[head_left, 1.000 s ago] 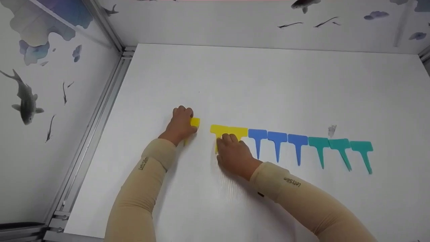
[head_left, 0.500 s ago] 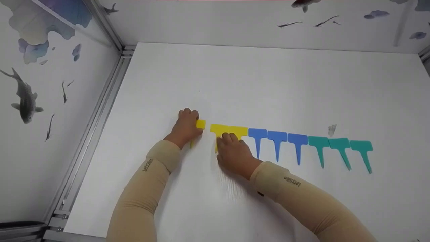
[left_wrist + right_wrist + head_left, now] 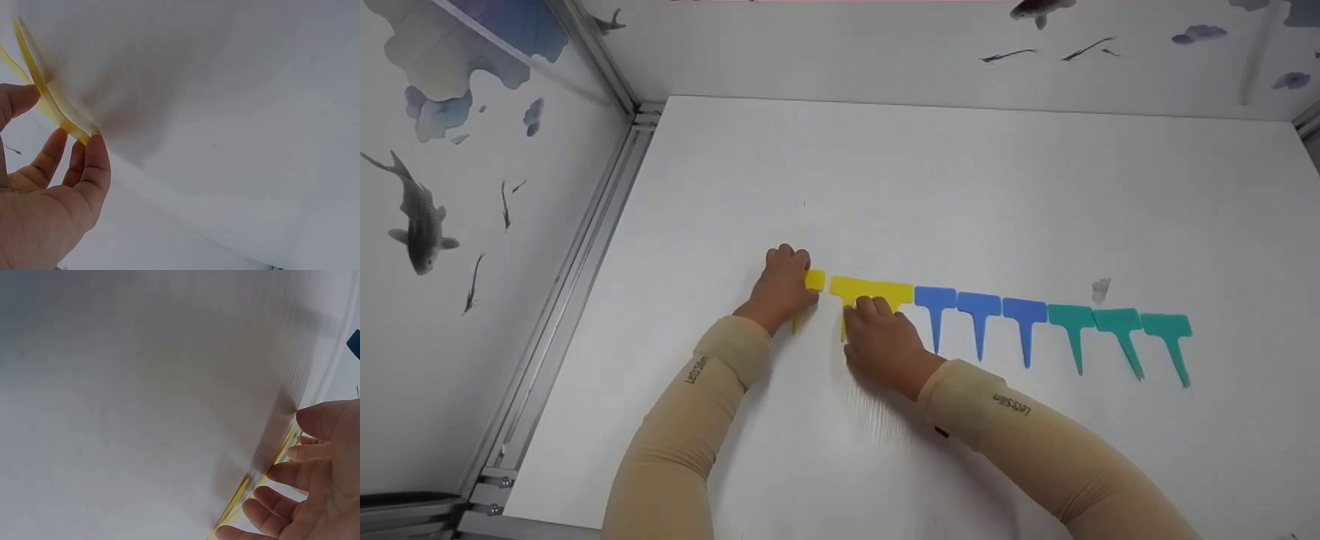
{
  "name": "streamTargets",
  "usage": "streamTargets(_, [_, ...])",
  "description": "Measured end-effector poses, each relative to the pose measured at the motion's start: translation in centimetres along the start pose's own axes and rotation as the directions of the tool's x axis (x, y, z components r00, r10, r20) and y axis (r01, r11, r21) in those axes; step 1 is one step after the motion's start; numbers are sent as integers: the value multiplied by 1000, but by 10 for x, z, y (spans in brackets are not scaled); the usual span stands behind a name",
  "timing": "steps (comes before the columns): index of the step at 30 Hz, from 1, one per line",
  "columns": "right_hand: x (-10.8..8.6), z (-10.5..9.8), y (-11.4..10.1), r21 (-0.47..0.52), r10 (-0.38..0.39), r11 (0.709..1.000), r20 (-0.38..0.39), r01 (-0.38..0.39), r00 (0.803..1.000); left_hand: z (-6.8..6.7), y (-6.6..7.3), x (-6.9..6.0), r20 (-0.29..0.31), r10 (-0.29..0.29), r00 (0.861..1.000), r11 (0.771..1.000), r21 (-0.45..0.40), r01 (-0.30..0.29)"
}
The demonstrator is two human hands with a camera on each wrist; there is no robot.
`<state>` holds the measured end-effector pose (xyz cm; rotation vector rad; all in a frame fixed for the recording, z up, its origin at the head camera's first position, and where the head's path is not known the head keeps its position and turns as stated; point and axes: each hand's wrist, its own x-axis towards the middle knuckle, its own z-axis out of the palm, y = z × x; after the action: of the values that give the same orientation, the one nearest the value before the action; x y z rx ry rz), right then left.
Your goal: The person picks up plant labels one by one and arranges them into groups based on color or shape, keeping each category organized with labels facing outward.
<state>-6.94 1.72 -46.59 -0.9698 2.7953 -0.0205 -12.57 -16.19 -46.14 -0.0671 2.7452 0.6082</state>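
My left hand (image 3: 781, 286) pinches a yellow T-shaped plant label (image 3: 815, 280) between thumb and fingertips. In the left wrist view that label (image 3: 74, 130) lies along the fingertips, low over the white surface. A small gap separates its head from two yellow plant labels (image 3: 871, 286) that lie side by side. My right hand (image 3: 889, 346) rests on these two, covering most of their stems. In the right wrist view its extended fingers touch the yellow label edges (image 3: 232, 503). Three blue labels (image 3: 979, 305) and three green labels (image 3: 1120, 321) continue the row to the right, stems toward me.
The labels lie on a white tabletop (image 3: 930, 187). Metal framing (image 3: 585, 247) edges it on the left, and white panels (image 3: 840, 56) with fish prints stand at the left and back. A grey smudge (image 3: 1101, 290) marks the surface above the green labels.
My left hand has slid right and slightly toward me with its yellow plant label, narrowing the gap to the row. The right hand and the row have stayed put.
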Motion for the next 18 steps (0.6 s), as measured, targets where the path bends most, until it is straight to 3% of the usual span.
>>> streamTargets(18, [0, 1, 0, -1, 8, 1000, 3, -8, 1000, 1, 3, 0, -1, 36, 999, 999, -4, -36])
